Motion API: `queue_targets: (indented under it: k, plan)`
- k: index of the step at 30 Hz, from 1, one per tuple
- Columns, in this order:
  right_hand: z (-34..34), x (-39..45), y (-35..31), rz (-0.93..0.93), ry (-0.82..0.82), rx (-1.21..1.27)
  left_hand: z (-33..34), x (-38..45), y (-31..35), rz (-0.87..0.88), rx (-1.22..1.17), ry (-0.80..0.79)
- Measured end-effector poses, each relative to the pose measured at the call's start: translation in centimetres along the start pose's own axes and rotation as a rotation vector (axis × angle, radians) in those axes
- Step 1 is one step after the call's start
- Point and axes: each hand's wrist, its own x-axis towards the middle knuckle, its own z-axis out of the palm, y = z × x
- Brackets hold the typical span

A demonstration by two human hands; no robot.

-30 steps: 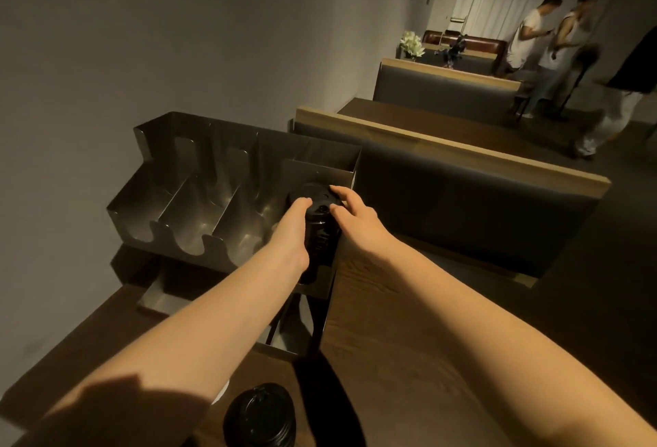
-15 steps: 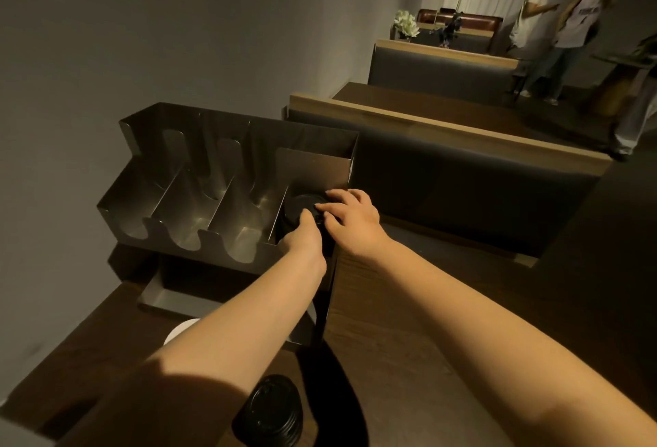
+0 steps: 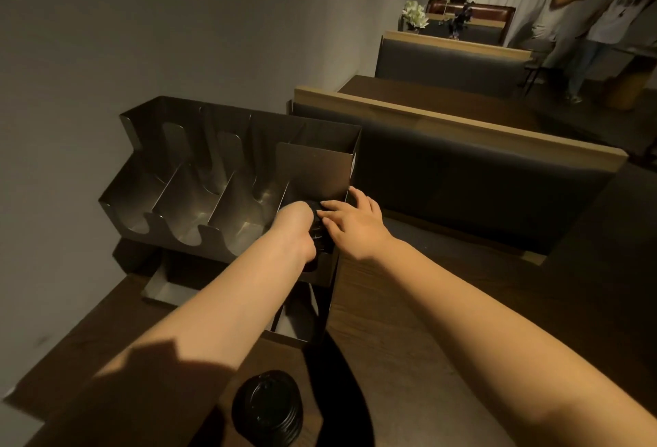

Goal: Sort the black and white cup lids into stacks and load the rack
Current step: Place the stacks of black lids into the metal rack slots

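Note:
A metal rack [image 3: 199,176] with several slanted compartments stands against the wall on the wooden table. In its rightmost compartment lies a stack of black lids [image 3: 317,233], mostly hidden between my hands. My left hand [image 3: 295,229] is curled round the stack's left side. My right hand [image 3: 350,224] lies on the stack's top and right side with its fingers spread and fairly straight, one finger touching the rack's right wall. A second stack of black lids [image 3: 266,407] stands on the table near the bottom edge.
The other compartments of the rack hold nothing. A lower tray [image 3: 167,290] sits under the rack. A dark bench back [image 3: 480,176] rises right of the rack. Two people [image 3: 583,12] stand far back right.
Both hands have lowered the black stack deeper into the rightmost compartment. The white lid seen at the lower left half a second ago is hidden behind my left arm.

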Motion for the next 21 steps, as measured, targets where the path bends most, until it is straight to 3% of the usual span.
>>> queue_targets:
  k: [2, 5, 7, 10, 12, 19, 21]
  plan:
    - [0.1, -0.2, 0.1, -0.008, -0.047, 0.013, -0.2, 0.6, -0.7, 0.216, 0.095, 0.024]
    - [-0.7, -0.4, 0.3, -0.035, -0.040, 0.029, -0.9, 1.5, -1.4, 0.662, 0.728, 0.053]
    - [-1.0, -0.8, 0.3, -0.045, 0.042, 0.030, -1.7, 3.1, -1.4, 0.789, 1.085, 0.011]
    - [-0.5, -1.6, -0.1, -0.072, -0.009, -0.005, -2.4, 4.8, -1.7, 0.801, 1.496, -0.060]
    - [-1.0, -1.2, -0.4, -0.064, -0.080, -0.046, -2.3, 4.7, -0.8, 0.775, 1.648, -0.066]
    - [-2.0, -1.8, -0.9, -0.021, -0.093, -0.110, -3.6, 4.4, 0.1, 0.816, 1.892, -0.034]
    - [-2.6, -1.5, -1.3, -0.009, -0.109, -0.129, -3.7, 4.4, 0.5, 0.865, 1.839, -0.006]
